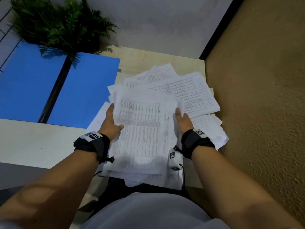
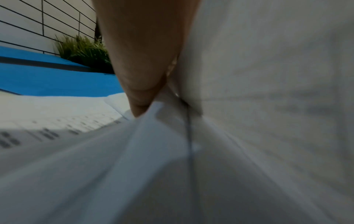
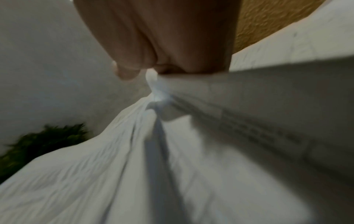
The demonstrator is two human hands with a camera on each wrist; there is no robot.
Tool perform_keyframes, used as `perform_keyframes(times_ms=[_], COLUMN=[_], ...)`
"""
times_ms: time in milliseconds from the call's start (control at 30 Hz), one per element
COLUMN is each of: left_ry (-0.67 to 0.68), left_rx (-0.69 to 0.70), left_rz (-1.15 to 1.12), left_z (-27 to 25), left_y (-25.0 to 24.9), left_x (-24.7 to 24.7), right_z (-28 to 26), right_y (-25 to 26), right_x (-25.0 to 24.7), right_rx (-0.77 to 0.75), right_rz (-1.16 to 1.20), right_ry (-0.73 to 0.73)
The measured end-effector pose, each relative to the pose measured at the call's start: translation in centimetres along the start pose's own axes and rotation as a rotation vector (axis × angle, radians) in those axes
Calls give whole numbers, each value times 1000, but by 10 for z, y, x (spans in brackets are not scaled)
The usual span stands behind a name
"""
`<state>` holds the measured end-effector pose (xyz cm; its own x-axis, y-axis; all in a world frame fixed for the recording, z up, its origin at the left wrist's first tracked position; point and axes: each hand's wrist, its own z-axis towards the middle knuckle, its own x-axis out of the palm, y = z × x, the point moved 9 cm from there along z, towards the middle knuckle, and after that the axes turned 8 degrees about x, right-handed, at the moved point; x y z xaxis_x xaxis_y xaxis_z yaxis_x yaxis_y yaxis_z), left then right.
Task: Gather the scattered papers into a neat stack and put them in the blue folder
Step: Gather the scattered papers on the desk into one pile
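A loose, uneven stack of printed papers [image 1: 142, 126] is held up over the near edge of the table, between both hands. My left hand [image 1: 112, 119] grips its left edge, thumb on the top sheet. My right hand [image 1: 181, 119] holds the right edge; in the right wrist view its fingers [image 3: 162, 37] pinch the bunched sheets [image 3: 191, 151]. More sheets [image 1: 194, 93] fan out untidily behind and to the right. The blue folder [image 1: 85, 90] lies open and flat at the left, with a dark spine down its middle. In the left wrist view my fingers [image 2: 141, 60] lie against the paper [image 2: 249, 75].
A green fern-like plant [image 1: 62, 28] stands at the back left, overhanging the folder. The pale table [image 1: 33, 142] has a bare strip at the near left. A tan textured wall [image 1: 255, 96] runs along the table's right side, close to the papers.
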<state>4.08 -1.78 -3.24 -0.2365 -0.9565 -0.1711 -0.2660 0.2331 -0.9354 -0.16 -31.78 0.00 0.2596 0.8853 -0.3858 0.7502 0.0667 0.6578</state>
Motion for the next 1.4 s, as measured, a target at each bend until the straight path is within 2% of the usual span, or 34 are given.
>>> perform_keyframes(times_ms=[67,133,167,233,333,433,500,567,667,767,833,933,1000,1133,1200,1267,1400], left_ry=[95,102,72,-55,-205,-239,-257,-280,-278,-226,-166,-94,-80,-104,-108,-81,-101], left_rx=[-35,-87,-121,-169,-179,-156,-148,-123,-47,-23,-39,-136,-177,-206,-228,-252,-237], left_rz=[-65,-150,-161,-115,21,112,130,81,-27,-30,-69,-185,-208,-115,-70,-89,-104], left_z=[6,7,3,-7,-7,-8,-11,-14,-18,-19,-20,-22,-22,-20,-20,-22,-28], left_y=[25,36,31,9,3,2,-1,-4,-11,-16,-14,1,3,0,5,10,10], left_x=[13,21,21,13,-8,-17,-16,-12,-1,14,25,33,30,20,15,16,18], right_z=[-5,-8,-6,-1,11,20,30,36,33,28,16,9,10,0,-2,9,30], right_y=[-11,-20,-21,-20,-29,-47,-56,-55,-47,-40,-35,-35,-42,-39,-31,-25,-22], right_x=[24,40,39,19,-24,-58,-72,-74,-62,-38,-23,-6,-5,-4,-5,-14,-30], right_rx=[60,117,122,120,174,243,249,261,270,231,244,202,184,135,104,80,107], right_rz=[87,182,142,136,271,361,445,364,82,-15,0,-34,44,147,368,562,688], right_ry=[155,270,227,39,-213,-370,-415,-356,-175,-69,-37,12,24,110,150,84,-59])
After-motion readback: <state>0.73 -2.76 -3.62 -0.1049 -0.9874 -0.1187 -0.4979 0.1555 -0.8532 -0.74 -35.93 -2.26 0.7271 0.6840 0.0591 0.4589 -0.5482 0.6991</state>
